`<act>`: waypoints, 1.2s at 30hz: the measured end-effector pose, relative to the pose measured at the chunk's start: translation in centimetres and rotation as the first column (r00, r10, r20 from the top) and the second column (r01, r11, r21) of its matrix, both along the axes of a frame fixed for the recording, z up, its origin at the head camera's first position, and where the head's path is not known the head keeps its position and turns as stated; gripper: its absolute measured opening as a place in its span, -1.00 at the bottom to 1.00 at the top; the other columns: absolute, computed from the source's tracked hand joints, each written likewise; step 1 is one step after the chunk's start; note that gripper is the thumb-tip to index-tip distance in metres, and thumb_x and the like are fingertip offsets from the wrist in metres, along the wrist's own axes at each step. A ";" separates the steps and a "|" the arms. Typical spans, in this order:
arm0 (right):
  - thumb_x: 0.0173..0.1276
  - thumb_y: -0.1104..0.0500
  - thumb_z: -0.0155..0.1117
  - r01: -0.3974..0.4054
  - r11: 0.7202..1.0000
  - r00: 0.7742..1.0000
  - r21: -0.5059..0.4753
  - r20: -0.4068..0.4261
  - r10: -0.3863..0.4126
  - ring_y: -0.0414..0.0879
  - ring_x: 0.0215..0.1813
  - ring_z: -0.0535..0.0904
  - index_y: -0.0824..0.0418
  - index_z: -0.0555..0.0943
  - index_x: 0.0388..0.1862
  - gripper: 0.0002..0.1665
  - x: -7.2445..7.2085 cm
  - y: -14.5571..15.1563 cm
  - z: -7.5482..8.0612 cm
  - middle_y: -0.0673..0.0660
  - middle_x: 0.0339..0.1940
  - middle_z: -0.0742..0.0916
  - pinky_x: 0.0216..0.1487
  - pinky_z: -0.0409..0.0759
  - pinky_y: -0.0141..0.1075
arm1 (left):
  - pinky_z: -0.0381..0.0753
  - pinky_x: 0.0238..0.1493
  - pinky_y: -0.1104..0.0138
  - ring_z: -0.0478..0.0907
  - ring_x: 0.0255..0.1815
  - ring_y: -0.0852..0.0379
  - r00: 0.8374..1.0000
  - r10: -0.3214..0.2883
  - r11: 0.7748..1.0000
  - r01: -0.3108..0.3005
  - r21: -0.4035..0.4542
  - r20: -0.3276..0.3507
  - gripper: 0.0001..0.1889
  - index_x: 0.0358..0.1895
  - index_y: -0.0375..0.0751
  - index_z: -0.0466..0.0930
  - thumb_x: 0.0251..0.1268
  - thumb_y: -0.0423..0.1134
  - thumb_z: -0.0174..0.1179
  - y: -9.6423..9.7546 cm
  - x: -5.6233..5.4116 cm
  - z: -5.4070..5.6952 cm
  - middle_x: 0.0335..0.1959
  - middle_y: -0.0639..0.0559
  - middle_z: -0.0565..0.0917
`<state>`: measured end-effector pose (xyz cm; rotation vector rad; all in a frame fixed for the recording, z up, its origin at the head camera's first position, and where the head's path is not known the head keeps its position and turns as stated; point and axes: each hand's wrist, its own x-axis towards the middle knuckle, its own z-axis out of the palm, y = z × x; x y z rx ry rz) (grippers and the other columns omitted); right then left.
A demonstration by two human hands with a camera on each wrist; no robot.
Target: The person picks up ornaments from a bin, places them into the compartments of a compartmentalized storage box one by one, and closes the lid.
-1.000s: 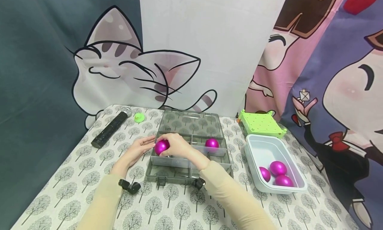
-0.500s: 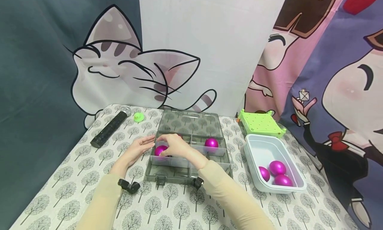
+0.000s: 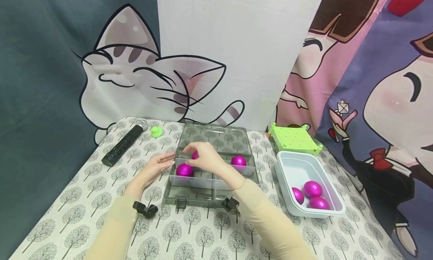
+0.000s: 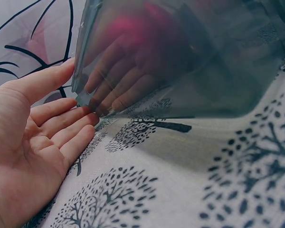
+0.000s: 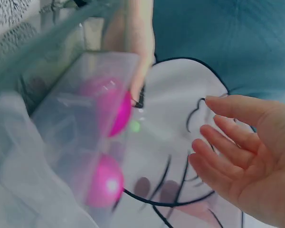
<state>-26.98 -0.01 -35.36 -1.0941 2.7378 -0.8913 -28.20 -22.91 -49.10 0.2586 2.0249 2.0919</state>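
Note:
A smoky see-through divider box [image 3: 199, 199] lies with its lid [image 3: 216, 137] laid back. One magenta ball [image 3: 184, 170] sits in a left compartment, in front of a second ball [image 3: 194, 155] that my right hand partly covers. Another ball [image 3: 238, 161] rests in a right-hand compartment. My right hand [image 3: 205, 159] hovers over the box, fingers loosely bent around air; the right wrist view shows this hand [image 5: 256, 156] apart from the balls. My left hand [image 3: 153, 171] has its fingers stretched against the box's left side, fingertips at the wall [image 4: 204, 95] in the left wrist view.
A pale blue tub [image 3: 284, 188] with several magenta balls [image 3: 312, 189] stands at the right, before a lime-green slatted stand [image 3: 294, 139]. Behind on the left are a black microphone [image 3: 125, 144] and a small green duck [image 3: 156, 131]. A tree-print cloth [image 3: 193, 233] covers the table.
My right hand has let go of the magenta ball, which sits lower in the left compartment, and has lifted back and to the right. My left hand stays at the box's side.

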 end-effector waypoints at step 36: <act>0.17 0.48 0.29 0.360 0.919 0.887 -0.160 -0.247 -0.390 0.29 -0.13 0.66 0.47 0.62 -0.19 -0.80 -3.1 22.9 3.2 0.41 -0.24 0.74 -0.04 0.72 0.11 | 0.09 0.54 0.14 0.07 0.54 -0.26 1.000 0.004 1.000 -0.004 -0.016 -0.009 -0.34 0.45 -0.54 0.04 0.41 -0.33 0.08 -0.2 -0.1 -0.2 0.49 -0.44 0.12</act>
